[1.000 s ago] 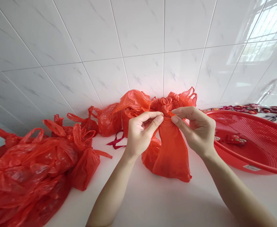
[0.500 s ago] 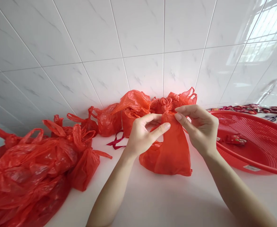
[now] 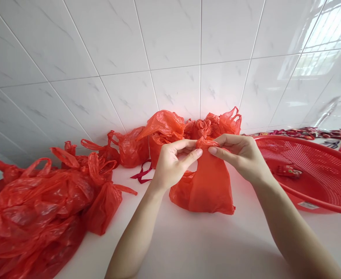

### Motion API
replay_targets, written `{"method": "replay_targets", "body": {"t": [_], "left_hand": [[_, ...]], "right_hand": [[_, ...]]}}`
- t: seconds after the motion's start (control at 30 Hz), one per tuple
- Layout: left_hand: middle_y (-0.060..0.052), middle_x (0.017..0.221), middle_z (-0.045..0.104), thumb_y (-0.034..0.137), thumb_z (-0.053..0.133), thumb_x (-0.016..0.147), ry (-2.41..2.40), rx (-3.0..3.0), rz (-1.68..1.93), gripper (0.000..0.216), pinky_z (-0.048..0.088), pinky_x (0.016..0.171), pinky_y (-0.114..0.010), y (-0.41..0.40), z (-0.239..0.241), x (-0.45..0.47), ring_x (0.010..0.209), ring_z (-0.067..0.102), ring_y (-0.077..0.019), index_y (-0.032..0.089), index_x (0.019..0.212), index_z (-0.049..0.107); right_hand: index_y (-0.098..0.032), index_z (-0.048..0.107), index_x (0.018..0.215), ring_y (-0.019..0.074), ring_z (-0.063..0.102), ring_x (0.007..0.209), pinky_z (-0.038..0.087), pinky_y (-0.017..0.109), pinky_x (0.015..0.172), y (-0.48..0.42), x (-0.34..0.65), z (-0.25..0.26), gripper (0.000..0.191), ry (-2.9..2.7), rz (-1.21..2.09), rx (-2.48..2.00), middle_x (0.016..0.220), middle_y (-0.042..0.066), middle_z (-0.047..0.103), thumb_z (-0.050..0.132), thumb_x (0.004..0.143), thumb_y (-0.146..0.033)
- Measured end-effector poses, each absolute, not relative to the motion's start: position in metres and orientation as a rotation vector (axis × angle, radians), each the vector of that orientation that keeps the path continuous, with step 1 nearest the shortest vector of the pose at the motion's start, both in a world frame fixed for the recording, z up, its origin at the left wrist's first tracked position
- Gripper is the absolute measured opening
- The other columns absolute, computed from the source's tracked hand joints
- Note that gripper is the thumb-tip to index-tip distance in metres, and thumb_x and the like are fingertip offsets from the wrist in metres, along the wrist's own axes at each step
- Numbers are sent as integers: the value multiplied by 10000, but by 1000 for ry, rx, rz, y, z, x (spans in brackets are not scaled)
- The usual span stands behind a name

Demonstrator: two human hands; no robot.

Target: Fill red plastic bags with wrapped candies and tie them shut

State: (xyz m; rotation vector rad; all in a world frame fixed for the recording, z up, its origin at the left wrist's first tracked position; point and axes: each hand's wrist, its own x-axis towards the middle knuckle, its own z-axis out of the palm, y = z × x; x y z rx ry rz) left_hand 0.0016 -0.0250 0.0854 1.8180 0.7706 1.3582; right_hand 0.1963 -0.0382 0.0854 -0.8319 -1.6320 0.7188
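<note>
A flat red plastic bag hangs from my fingers, its lower part resting on the white table. My left hand pinches the left side of its top edge between thumb and fingers. At the right side of that edge, my right hand pinches the plastic with thumb and forefinger. The top looks gathered and crumpled between the two hands. Part of a bag handle shows below my left hand. Whether anything is inside the bag I cannot tell.
Several tied red bags line the tiled wall. A big heap of red bags fills the left. On the right stands a red mesh basket holding a small red packet. A dark red ribbon lies behind my left wrist.
My right hand has come down slightly and left, closing its pinch on the bag's top edge. The left hand keeps its hold, and the bag's top now lies wider between the hands.
</note>
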Motion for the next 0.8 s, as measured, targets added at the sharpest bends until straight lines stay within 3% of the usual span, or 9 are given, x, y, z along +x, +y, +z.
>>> {"method": "replay_targets", "body": {"t": [0.43, 0.6, 0.73, 0.8], "left_hand": [[-60, 932, 747, 264, 775, 779, 807, 1873, 1425, 168, 589, 835, -319, -23, 88, -4, 890, 709, -199, 173, 911, 721], [-64, 973, 746, 293, 801, 755, 837, 1878, 1264, 321, 588, 805, -336, -22, 84, 1, 915, 700, -217, 198, 1050, 720], [-34, 795, 730, 253, 730, 800, 868, 1907, 1240, 86, 575, 727, -311, -20, 84, 2, 765, 688, -189, 183, 849, 740], [-27, 759, 723, 234, 709, 805, 880, 1913, 1239, 66, 567, 711, -304, -20, 85, 2, 735, 680, -182, 179, 772, 726]], "right_hand": [[-195, 698, 736, 138, 631, 662, 539, 262, 621, -34, 199, 83, 269, -1406, 904, -778, 729, 2, 684, 890, 690, -377], [-195, 694, 736, 140, 627, 663, 529, 264, 615, -33, 198, 83, 273, -1449, 882, -798, 733, 6, 686, 880, 703, -392], [-195, 683, 724, 136, 616, 634, 520, 261, 592, -33, 198, 83, 298, -1422, 870, -814, 710, 3, 674, 887, 687, -408], [-195, 680, 725, 131, 613, 626, 516, 256, 590, -32, 198, 83, 305, -1401, 872, -811, 706, 1, 672, 893, 678, -407]]}}
